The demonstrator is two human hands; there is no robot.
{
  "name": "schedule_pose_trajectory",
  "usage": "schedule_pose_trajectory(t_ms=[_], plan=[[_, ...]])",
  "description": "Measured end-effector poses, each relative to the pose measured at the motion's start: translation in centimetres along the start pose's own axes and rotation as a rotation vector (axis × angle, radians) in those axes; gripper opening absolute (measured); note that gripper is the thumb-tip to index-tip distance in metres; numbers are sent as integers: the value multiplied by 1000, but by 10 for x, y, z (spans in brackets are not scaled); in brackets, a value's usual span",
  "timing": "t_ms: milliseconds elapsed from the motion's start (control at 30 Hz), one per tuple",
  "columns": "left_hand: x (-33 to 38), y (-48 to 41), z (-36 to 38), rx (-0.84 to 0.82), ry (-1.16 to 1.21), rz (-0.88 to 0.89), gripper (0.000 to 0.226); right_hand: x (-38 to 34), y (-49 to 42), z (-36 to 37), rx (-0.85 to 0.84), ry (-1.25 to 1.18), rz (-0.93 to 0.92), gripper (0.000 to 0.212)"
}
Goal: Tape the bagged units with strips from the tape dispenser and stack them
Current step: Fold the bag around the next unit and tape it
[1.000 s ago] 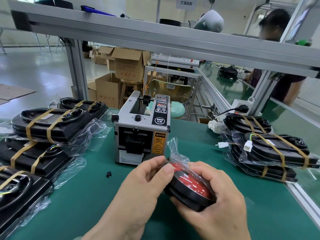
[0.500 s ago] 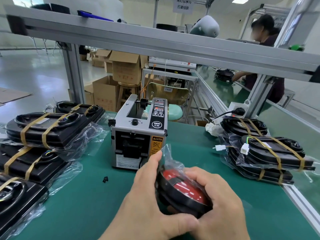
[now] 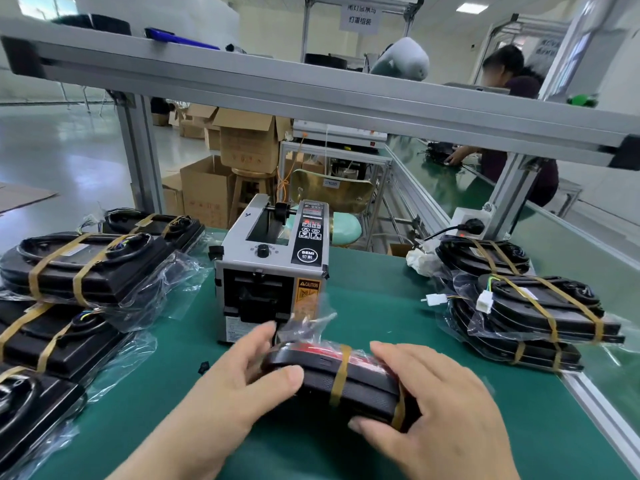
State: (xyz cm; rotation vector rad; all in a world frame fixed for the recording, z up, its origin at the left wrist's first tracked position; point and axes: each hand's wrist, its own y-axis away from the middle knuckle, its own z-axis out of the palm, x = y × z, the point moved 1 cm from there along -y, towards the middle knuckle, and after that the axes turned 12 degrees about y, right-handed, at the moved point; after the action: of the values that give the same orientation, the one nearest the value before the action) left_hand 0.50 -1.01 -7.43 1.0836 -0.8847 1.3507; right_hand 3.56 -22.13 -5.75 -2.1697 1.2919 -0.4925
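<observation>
Left hand (image 3: 256,379) and right hand (image 3: 429,403) gripping opposite ends of bagged unit (image 3: 322,379), two tape strips (image 3: 338,374) across it, tape dispenser (image 3: 273,271) just beyond, green surface (image 3: 381,306) beneath.

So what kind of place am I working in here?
Most likely a factory packing line. An electric tape dispenser stands on a green bench mat, taped bagged units are stacked at both sides, cardboard cartons wait behind, and another worker sits at the next bench.
</observation>
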Motion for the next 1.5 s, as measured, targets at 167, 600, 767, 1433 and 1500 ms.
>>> schedule_pose_trajectory(t_ms=[167,600,767,1433,1500], plan=[[17,-1,12,-1,-456,213,31,-4,0,1,4,24,-21,78],[21,-37,26,-20,-343,-84,9,-2,-2,-8,-29,-37,-158,59],[23,-38,17,329,-51,96,16,-3,-2,-9,-20,-57,-125,57],[28,-70,-11,593,247,-95,14,-9,0,-3,9,-14,-96,56],[27,-72,-10,636,237,-77,14,-10,1,-2,8,-12,-95,56]])
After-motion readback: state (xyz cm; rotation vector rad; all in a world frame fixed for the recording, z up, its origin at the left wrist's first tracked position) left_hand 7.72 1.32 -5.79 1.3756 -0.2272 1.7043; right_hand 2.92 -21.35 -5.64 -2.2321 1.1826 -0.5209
